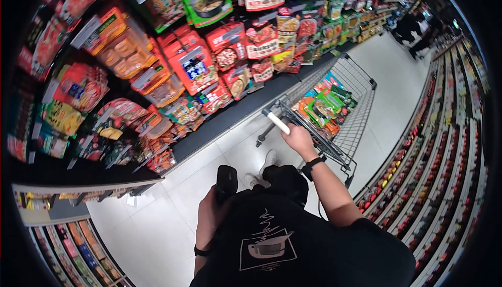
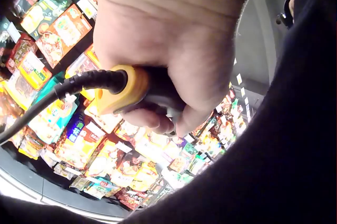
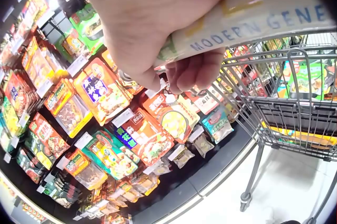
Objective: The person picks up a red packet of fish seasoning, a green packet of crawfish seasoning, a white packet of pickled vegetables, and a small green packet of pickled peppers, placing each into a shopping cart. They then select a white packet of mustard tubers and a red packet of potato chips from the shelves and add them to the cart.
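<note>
The right hand (image 1: 300, 141) grips the white handle (image 1: 275, 121) of a wire shopping cart (image 1: 361, 110). In the right wrist view, that hand (image 3: 158, 24) has its fingers curled round the handle (image 3: 247, 21), which carries printed letters. Green, red and orange packets (image 1: 325, 105) lie in the cart. At the person's side, the left hand (image 1: 210, 214) holds a dark device (image 1: 227, 181). The left wrist view shows the left hand (image 2: 168, 40) curled round a black and yellow object (image 2: 131, 90) with a black cable coming out of it.
Shelves of hanging food packets (image 1: 193, 67) run along the left of the cart, above a dark base ledge (image 1: 235, 110). Long shelves of jars (image 1: 418, 166) curve along the right. Farther up the aisle are dark-clothed people (image 1: 413, 30). Pale floor tiles (image 1: 389, 77) lie between.
</note>
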`<action>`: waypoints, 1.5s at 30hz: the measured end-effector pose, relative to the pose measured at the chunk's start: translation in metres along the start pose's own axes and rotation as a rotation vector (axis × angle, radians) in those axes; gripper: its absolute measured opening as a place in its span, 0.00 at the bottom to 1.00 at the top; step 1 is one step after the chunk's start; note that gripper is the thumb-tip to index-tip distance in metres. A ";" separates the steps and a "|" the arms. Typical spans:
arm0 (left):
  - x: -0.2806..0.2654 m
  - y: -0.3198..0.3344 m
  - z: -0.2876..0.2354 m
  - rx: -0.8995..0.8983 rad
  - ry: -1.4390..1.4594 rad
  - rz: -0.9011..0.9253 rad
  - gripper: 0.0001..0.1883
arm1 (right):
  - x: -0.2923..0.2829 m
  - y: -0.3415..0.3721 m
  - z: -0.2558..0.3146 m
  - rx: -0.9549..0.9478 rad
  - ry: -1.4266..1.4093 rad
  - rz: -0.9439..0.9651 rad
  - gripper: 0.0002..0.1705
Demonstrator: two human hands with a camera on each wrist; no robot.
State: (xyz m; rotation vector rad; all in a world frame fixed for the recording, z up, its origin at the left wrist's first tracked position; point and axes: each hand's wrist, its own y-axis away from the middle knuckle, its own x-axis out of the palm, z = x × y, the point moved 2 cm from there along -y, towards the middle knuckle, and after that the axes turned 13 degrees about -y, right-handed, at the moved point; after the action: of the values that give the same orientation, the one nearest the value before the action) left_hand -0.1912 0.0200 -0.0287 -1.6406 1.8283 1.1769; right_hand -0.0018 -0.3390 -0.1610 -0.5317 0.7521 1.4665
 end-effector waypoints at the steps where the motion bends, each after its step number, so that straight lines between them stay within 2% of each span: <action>1: -0.001 0.000 0.003 0.021 0.007 -0.001 0.27 | 0.000 -0.001 0.000 0.005 0.008 0.016 0.20; 8: -0.006 0.005 0.005 0.011 0.059 0.045 0.27 | 0.001 -0.003 0.000 0.010 0.101 0.027 0.21; 11: -0.011 0.013 0.005 -0.016 0.071 0.035 0.24 | 0.002 -0.007 0.000 0.016 0.099 0.035 0.21; 14: -0.023 0.020 0.003 -0.051 0.039 0.018 0.23 | 0.002 -0.013 -0.003 0.030 0.104 0.059 0.22; 18: -0.022 0.031 0.024 -0.102 0.055 -0.034 0.27 | -0.004 -0.021 -0.002 0.070 0.150 0.108 0.25; 24: -0.022 0.042 0.042 -0.177 0.124 -0.100 0.26 | -0.005 -0.031 -0.020 0.077 0.212 0.081 0.26; 32: -0.019 0.028 0.051 -0.164 0.157 -0.138 0.26 | -0.009 -0.041 -0.036 0.054 0.237 0.063 0.28; 38: -0.033 0.006 0.046 -0.147 0.135 -0.118 0.26 | -0.015 -0.044 -0.045 0.041 0.184 0.136 0.29; 39: -0.037 0.002 0.044 -0.159 0.114 -0.105 0.24 | -0.015 -0.045 -0.047 0.043 0.165 0.157 0.30; 41: -0.045 -0.009 0.038 -0.184 0.075 -0.080 0.18 | -0.031 -0.045 -0.025 0.084 0.252 0.288 0.34; 42: -0.045 -0.018 0.040 -0.192 0.080 -0.055 0.20 | -0.042 -0.044 -0.011 0.105 0.294 0.354 0.36; 45: -0.048 -0.041 0.040 -0.209 0.097 0.011 0.24 | -0.064 -0.054 0.024 0.100 0.363 0.318 0.37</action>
State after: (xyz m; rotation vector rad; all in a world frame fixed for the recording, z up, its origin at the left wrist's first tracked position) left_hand -0.1504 0.0824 -0.0265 -1.8324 1.8263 1.3550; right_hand 0.0578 -0.3683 -0.1048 -0.6308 1.2349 1.6328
